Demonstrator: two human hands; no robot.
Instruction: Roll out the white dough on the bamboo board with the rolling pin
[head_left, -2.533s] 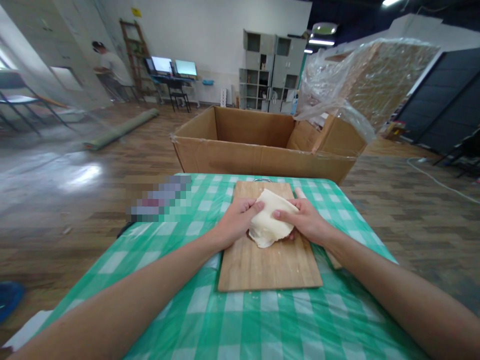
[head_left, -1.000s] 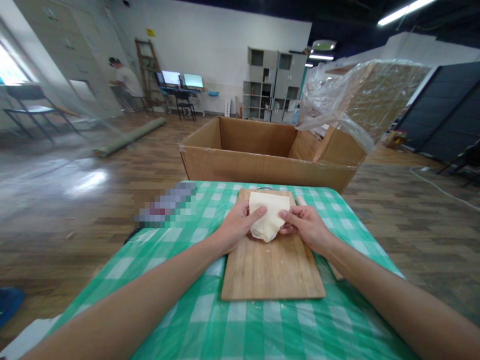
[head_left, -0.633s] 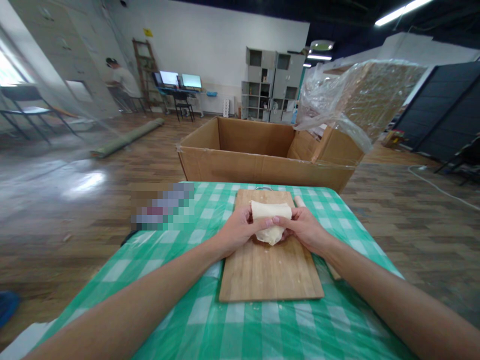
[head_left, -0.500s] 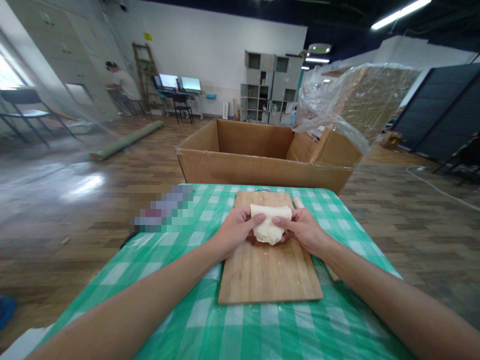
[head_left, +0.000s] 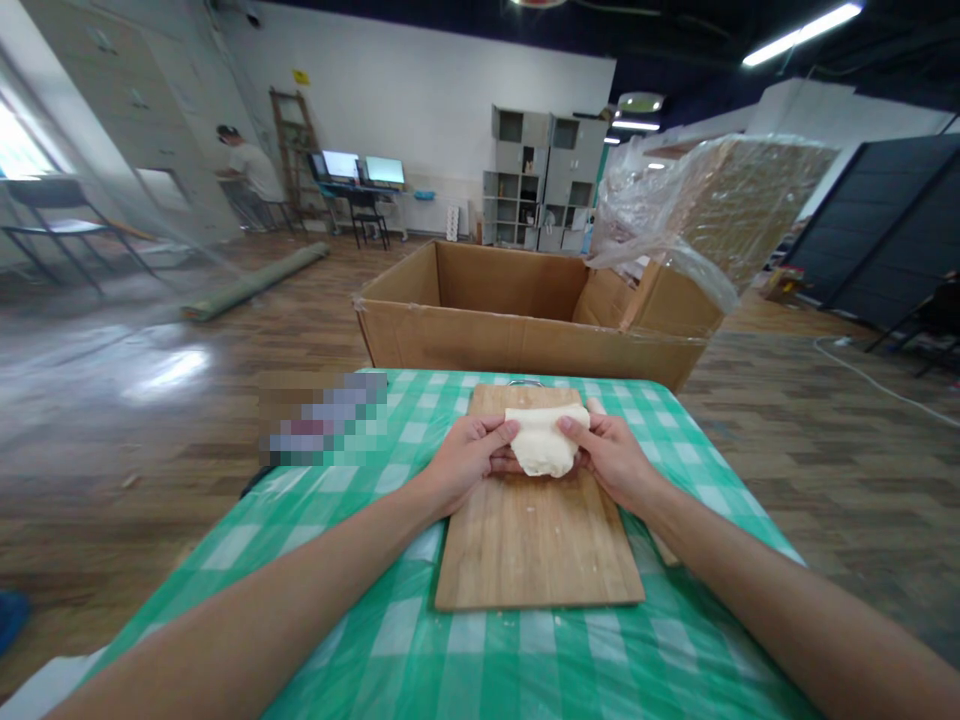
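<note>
A pale piece of dough [head_left: 549,443] is held over the far half of a wooden cutting board [head_left: 538,550]. My left hand [head_left: 474,455] pinches its left edge, thumb on top and fingers underneath. At the opposite edge, my right hand [head_left: 611,458] grips it the same way. The dough's upper edge is fairly straight and its lower edge is rounded and uneven. Beneath my right forearm and hand lies a wooden rolling pin [head_left: 665,549], mostly hidden, with one end showing beyond my fingers. Small dough crumbs dot the board.
A green-and-white checked cloth [head_left: 375,640] covers the table. Past the far edge stands a large cardboard box [head_left: 517,340] with plastic wrap [head_left: 652,215] on its right. A blurred-out object [head_left: 326,420] lies at the table's left edge. A person [head_left: 251,170] sits far back left.
The dough has shifted slightly right and away from me. My left thumb has slid outward to its left edge, and my right thumb has also moved right. Both hands still hold it.
</note>
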